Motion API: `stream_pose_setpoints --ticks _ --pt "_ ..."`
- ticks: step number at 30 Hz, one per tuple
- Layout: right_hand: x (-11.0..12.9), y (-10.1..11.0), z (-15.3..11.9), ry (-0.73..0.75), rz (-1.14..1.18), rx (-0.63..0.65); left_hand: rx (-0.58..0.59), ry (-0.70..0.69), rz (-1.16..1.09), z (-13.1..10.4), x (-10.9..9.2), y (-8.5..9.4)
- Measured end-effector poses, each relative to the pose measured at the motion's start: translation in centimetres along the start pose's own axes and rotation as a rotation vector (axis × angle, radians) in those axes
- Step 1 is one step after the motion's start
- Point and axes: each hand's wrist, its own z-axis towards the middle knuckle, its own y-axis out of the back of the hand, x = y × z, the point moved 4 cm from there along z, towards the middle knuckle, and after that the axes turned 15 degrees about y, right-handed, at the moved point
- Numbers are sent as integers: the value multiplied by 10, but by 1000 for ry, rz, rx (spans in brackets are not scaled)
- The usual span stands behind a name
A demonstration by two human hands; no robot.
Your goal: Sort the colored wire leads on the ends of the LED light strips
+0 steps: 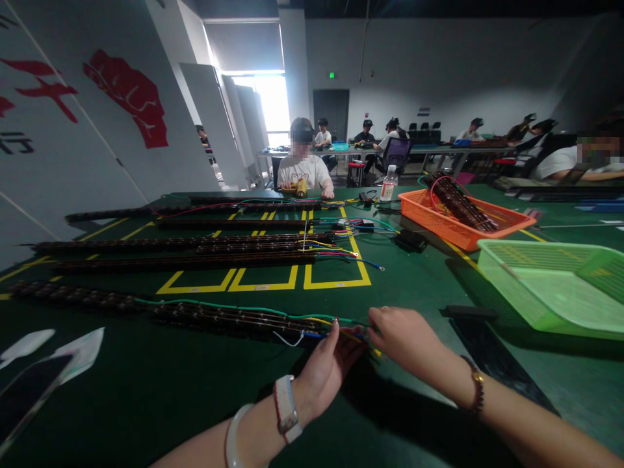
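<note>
A long dark cable-chain bundle (209, 315) lies across the near part of the green table, with a green wire along its top and a white tie hanging near its right end. My left hand (324, 367) is wrapped round the coloured wires (319, 321) at that end, its thumb pointing up. Just right of it, my right hand (402, 335) is closed, fingers pinched at the wire ends; what exactly sits between them is hidden. Yellow wire tips show below the fingers.
More dark bundles (185, 262) lie behind on the table (273, 302) over yellow tape outlines. At right are an orange basket (463, 237) holding a bundle, a green basket (550, 318) and a black strip (502, 364). A person (305, 170) sits opposite.
</note>
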Motion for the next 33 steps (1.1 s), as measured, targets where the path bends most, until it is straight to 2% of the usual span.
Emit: stream_pose_setpoints --ticks 3,6,10,13,21,27,33 --pt "-25 -4 10 -31 22 -60 -30 0 21 0 -1 2" --pt "-41 -22 23 -18 104 -143 -38 -4 6 2 -2 5" --pt "-50 -46 38 7 206 -232 -71 -5 14 2 -6 6" --pt "-53 -57 45 30 188 -270 -75 6 19 2 -7 6" --pt "-52 -62 42 137 35 -329 -4 29 42 5 -5 9" --pt "-56 -66 41 131 100 -381 -2 13 56 5 -7 10" --pt "-59 -70 45 159 222 -525 -56 -35 54 10 -21 16"
